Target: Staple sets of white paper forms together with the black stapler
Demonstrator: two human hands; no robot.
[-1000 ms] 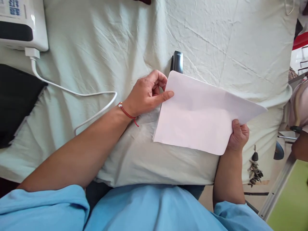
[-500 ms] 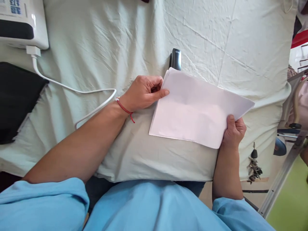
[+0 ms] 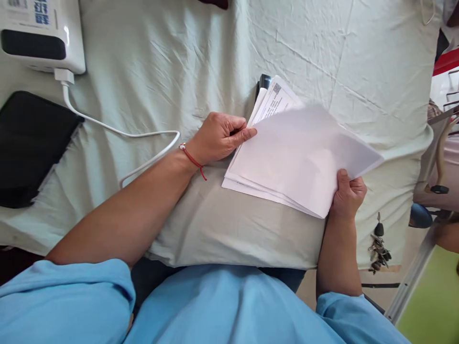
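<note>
A stack of white paper sheets (image 3: 297, 157) lies fanned over a table draped in pale green cloth (image 3: 161, 71). My left hand (image 3: 218, 136), with a red string bracelet at the wrist, pinches the stack's left corner. My right hand (image 3: 347, 191) grips the lower right corner from beneath, thumb on top. A lower sheet with printed text and a QR code (image 3: 276, 98) shows at the top of the fan. A black stapler (image 3: 263, 82) lies just behind the sheets, mostly hidden by them.
A white device (image 3: 43, 33) at the back left has a white cable (image 3: 118, 134) looping toward my left wrist. A black tablet (image 3: 30, 143) lies at the left edge. Keys (image 3: 378, 246) hang at the table's right side. A green surface (image 3: 433, 301) is at lower right.
The sheets, earlier held as one flat stack, are now fanned apart, exposing a printed page at the top. My left fingers have shifted along the corner. The right hand holds its grip.
</note>
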